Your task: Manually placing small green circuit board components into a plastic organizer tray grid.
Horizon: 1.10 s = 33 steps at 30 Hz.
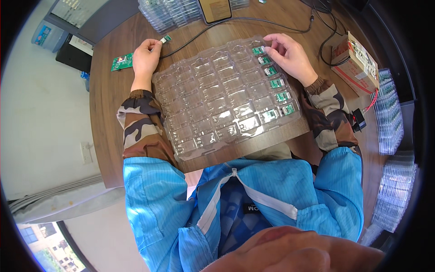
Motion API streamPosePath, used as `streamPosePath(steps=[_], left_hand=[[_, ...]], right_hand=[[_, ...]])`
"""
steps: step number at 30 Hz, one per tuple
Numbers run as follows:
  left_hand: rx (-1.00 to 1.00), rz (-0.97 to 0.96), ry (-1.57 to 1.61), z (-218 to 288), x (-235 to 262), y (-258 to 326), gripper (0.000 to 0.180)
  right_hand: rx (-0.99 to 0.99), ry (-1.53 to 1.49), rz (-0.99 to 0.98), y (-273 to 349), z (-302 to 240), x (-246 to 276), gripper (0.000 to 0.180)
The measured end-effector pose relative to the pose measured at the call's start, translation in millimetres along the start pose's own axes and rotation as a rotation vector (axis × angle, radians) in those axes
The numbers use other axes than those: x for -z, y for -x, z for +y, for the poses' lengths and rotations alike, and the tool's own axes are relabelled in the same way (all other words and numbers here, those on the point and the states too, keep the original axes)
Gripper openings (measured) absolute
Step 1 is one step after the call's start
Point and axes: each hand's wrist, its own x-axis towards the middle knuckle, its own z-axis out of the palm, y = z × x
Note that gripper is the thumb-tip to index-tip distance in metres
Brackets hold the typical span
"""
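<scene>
My left hand (147, 58) pinches a small green circuit board (166, 39) with a silver end between thumb and fingertips, beyond the left far corner of a clear plastic tray (209, 97). My right hand (290, 56) is over the tray's far right corner, thumb and forefinger apart. Its thumb tip lies at the end of a seated green board (258, 51); whether it presses on it I cannot tell. Several similar boards fill the right column of pockets, and one more board (270, 114) sits beside the nearest of them. The other visible pockets hold no boards.
A larger green circuit board (121, 62) lies left of my left hand. A black cable (253, 19) crosses the table behind the tray. Clear trays (170, 16) are stacked at the back beside a phone (215, 10). A cardboard box (355, 63) and more tray stacks (390, 115) stand right.
</scene>
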Motion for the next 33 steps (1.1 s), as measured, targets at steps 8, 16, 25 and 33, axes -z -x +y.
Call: streamPosePath(steps=[8,16,25,33], left_hand=[[0.015,0.008,-0.001,-1,0,0,0.020],[-0.017,0.021,0.025,-2,1,1,0.019],[-0.022,0.033,0.032,-1,0,3,0.019],[-0.015,0.021,0.030,-2,1,1,0.019]], right_hand=[[0.040,0.037,-0.030,1,-1,1,0.029],[0.015,0.016,0.039,1,-3,1,0.027],[0.056,-0.002,0.114,2,13,5,0.021],[0.053,-0.003,0.092,2,10,5,0.021]])
